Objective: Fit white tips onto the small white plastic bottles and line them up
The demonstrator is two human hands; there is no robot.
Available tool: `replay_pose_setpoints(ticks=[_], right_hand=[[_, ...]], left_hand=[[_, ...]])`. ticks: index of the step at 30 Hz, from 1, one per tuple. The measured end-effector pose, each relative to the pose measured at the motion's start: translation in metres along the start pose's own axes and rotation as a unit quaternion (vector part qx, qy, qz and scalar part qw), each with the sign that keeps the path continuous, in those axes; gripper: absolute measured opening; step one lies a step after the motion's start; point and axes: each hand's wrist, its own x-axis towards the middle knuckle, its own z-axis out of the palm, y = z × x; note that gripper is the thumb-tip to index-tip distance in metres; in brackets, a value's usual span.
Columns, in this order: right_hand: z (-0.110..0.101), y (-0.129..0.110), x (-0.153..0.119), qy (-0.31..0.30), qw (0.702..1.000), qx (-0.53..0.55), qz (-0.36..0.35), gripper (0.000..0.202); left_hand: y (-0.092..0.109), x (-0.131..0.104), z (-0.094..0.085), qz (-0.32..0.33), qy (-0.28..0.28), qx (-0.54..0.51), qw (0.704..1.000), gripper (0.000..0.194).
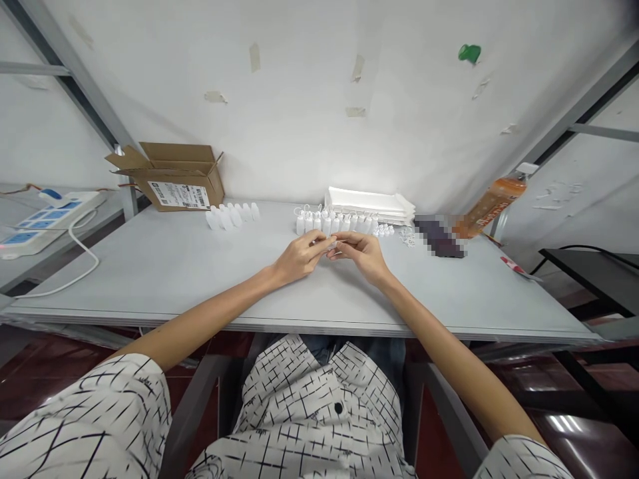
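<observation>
A pale wall (299,143) with scraps of tape rises behind a grey table (150,269) set between metal frames. At the table's middle, the left hand (300,255) and right hand (365,257) come together, fingertips nearly meeting, both seemingly pinched on a small whitish piece (331,246). It lies between them, to the right of the left hand and to the left of the right, with neither clearly nearer. Its long axis seems to run across, from one hand to the other, though the fingers cover too much to be sure. Just beyond the knuckles stands a row of white bottles (333,223), running left to right; both hands sit on the near side of it. Small white caps (384,230) lie by the row's right end, with a loose heap of loops (408,237) beside them, both nearer the right hand. White trays (369,201) are stacked behind the row. Well off to the left, nearer the left hand, are more white pieces (232,217) in front of an open box (177,189).
</observation>
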Motion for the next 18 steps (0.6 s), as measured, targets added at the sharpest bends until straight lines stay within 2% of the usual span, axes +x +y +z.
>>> replay_pose_setpoints(ticks=[5,12,18], right_hand=[[-0.0005,-0.0012,0.0015,0.007,1.0,0.011,0.006,0.034],[-0.0033,-0.0041,0.004,-0.011,1.0,-0.012,0.005,0.042],[-0.0045,0.0003,0.0037,-0.021,0.999,-0.046,-0.012,0.044]], left_hand=[[-0.0007,0.0021,0.0003,0.01,0.007,0.007,1.0,0.037],[0.0007,0.0021,-0.0003,-0.059,0.0,-0.033,0.998,0.032],[0.0031,0.0036,-0.0018,-0.127,-0.009,-0.08,0.989,0.035]])
